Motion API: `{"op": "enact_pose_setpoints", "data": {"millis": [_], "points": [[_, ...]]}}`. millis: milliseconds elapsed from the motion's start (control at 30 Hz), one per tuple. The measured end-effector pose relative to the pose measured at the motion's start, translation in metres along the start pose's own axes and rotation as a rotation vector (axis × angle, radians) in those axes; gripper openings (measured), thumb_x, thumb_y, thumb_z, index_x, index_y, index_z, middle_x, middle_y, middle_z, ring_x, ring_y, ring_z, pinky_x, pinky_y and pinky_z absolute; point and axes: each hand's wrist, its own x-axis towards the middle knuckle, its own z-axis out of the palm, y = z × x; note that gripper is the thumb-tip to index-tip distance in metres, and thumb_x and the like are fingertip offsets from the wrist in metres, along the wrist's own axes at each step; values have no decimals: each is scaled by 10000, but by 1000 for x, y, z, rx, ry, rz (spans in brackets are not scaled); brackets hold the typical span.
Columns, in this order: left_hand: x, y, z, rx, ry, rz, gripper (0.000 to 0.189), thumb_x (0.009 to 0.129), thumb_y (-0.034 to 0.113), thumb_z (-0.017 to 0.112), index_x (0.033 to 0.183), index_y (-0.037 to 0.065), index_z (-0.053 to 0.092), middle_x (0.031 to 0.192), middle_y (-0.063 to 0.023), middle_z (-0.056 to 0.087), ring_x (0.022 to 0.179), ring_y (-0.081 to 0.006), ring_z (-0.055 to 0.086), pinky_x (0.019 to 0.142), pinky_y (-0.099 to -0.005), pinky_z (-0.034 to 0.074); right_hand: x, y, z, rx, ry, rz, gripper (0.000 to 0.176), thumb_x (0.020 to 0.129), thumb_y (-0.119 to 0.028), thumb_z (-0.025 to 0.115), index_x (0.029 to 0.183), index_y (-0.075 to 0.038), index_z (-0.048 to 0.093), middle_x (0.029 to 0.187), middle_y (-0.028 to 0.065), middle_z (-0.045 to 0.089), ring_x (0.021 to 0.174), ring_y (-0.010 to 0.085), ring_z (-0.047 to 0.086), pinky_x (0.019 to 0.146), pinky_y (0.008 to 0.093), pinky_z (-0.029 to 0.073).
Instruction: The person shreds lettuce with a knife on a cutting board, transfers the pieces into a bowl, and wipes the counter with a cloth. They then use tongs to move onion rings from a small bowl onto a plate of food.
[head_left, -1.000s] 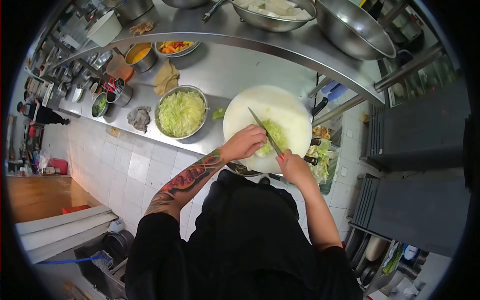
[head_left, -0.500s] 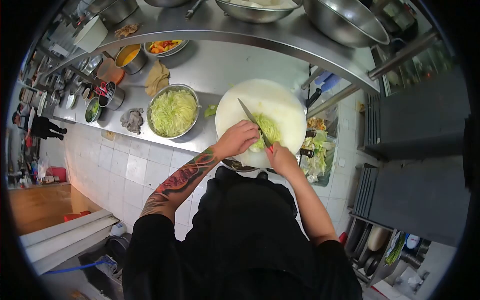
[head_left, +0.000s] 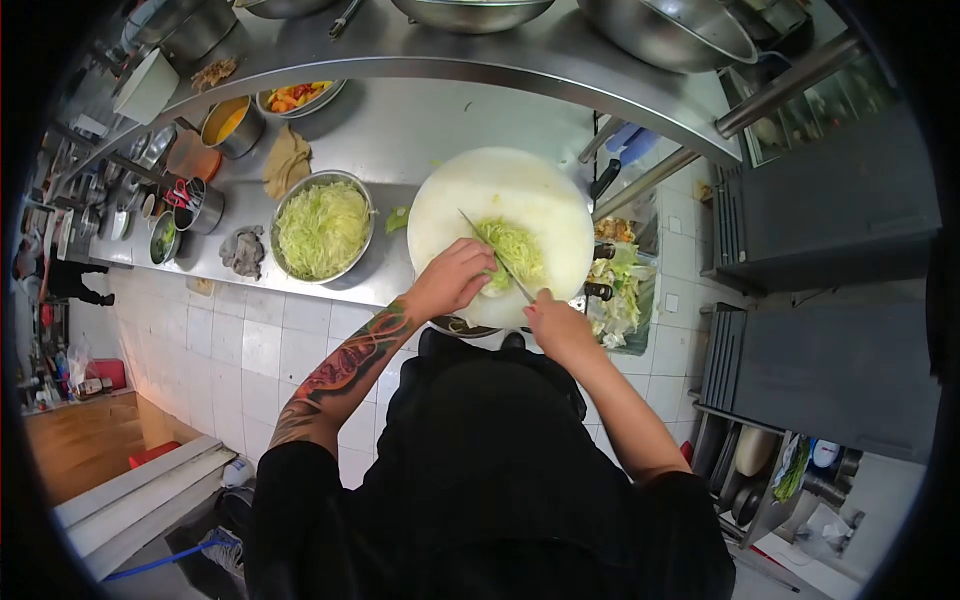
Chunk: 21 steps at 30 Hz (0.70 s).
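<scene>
A round white cutting board (head_left: 562, 190) lies in front of me with a mound of shredded cabbage (head_left: 518, 246) on it. My right hand (head_left: 560, 322) is closed round the handle of a knife (head_left: 516, 281), whose blade points up and left across the board. The blade stands nearly edge-on between the shreds and my left hand (head_left: 458, 274). My left hand's curled fingers press on a piece of cabbage (head_left: 492, 284) just left of the blade, mostly covering it. To the left stands a metal bowl (head_left: 371, 228) heaped with shredded cabbage (head_left: 322, 230).
A grey cloth (head_left: 241, 251) and a tan cloth (head_left: 287, 162) lie near the bowl. A metal shelf (head_left: 440, 72) holding large bowls crosses above the counter. Right of the board, a bin (head_left: 640, 335) holds cabbage leaves. Another person (head_left: 78, 281) stands at far left.
My view has shifted, so the counter appears farther left and up. The knife blade has turned from showing its flat side to nearly edge-on. Both hands remain at the cabbage.
</scene>
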Motion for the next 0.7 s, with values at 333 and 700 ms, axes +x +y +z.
{"op": "enact_pose_setpoints", "data": {"millis": [333, 700], "points": [[-2, -3, 4, -2, 26, 5, 192, 912, 83, 732, 1092, 66, 665, 1200, -131, 657, 1165, -370, 598, 980, -450, 512, 15, -8, 1, 76, -59, 14, 376, 1077, -366, 541, 1128, 5, 583, 987, 278, 746, 941, 481, 725, 829, 574, 559], [-6, 10, -9, -21, -20, 30, 311, 873, 149, 795, 1124, 55, 637, 1241, -142, 603, 1209, -376, 559, 1015, -462, 486, 44, 18, 5, 226, -83, -22, 433, 1056, -421, 584, 1107, 9, 601, 932, 275, 728, 877, 466, 717, 797, 555, 547]]}}
